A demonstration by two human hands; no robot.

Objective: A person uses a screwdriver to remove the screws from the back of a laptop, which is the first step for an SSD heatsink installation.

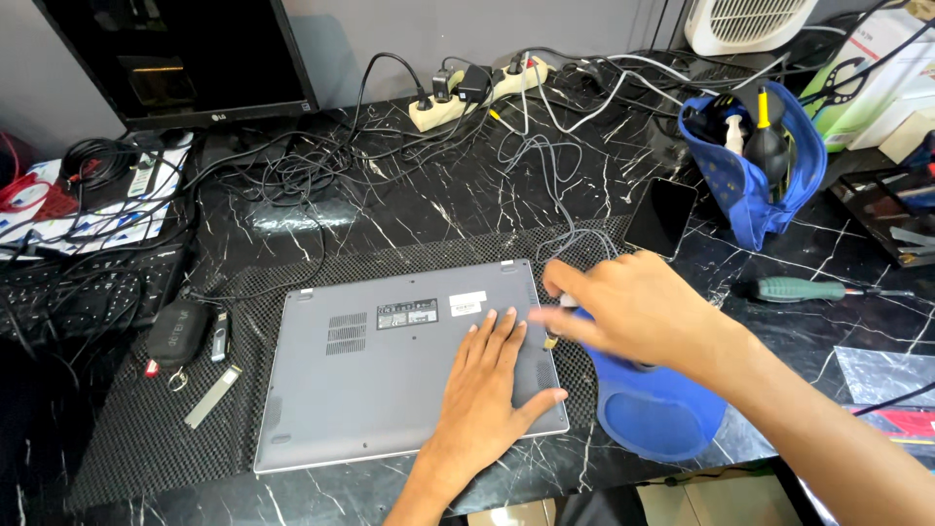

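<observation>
On mat, laptop lies underside-up, lengthwise left-right.

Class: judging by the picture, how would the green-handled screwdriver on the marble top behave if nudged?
The green-handled screwdriver has a rounded handle, so it would probably roll. The polished marble top looks slick, so it may also slide. Its shaft looks rigid and should not bend.

Even, bright overhead light; no hard shadows. A pale glare patch sits on the glossy black marbled surface toward its far left, below the dark monitor. Soft shadow under the left hand on the grey laptop base. Right hand smeared by motion blur. Left edge dim. Wide-angle bending at the frame edges; centre sharp.
</observation>
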